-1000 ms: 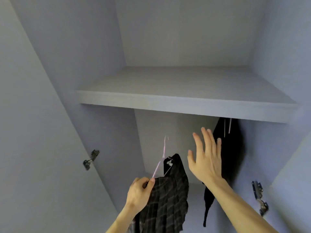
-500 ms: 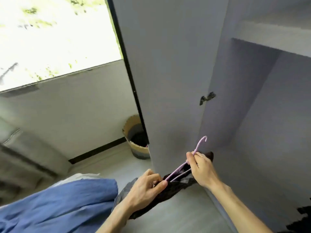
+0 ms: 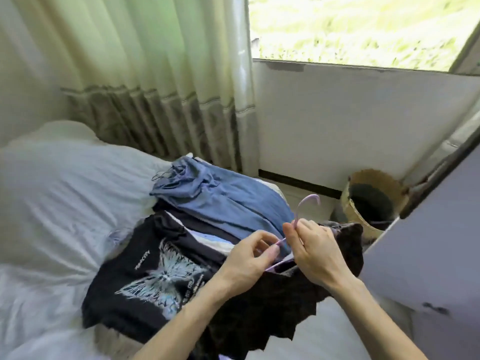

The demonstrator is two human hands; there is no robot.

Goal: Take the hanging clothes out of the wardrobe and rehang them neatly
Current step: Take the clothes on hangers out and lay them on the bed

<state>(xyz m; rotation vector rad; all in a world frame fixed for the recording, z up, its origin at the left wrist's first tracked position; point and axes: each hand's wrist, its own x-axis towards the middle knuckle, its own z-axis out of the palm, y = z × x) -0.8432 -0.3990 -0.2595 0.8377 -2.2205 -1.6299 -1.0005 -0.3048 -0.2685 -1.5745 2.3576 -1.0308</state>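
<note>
Daylight pours through the window (image 3: 363, 27) at one o'clock. Pale curtains (image 3: 145, 74) hang at eleven, behind a white bed (image 3: 52, 203) at nine. At three, a woven basket (image 3: 350, 206) stands beside the grey wardrobe door (image 3: 428, 242).

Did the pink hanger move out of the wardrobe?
Yes. The hanger, held by the left hand and right hand, has come out leftward past the wardrobe door and is now over the bed, left of the basket.
</note>
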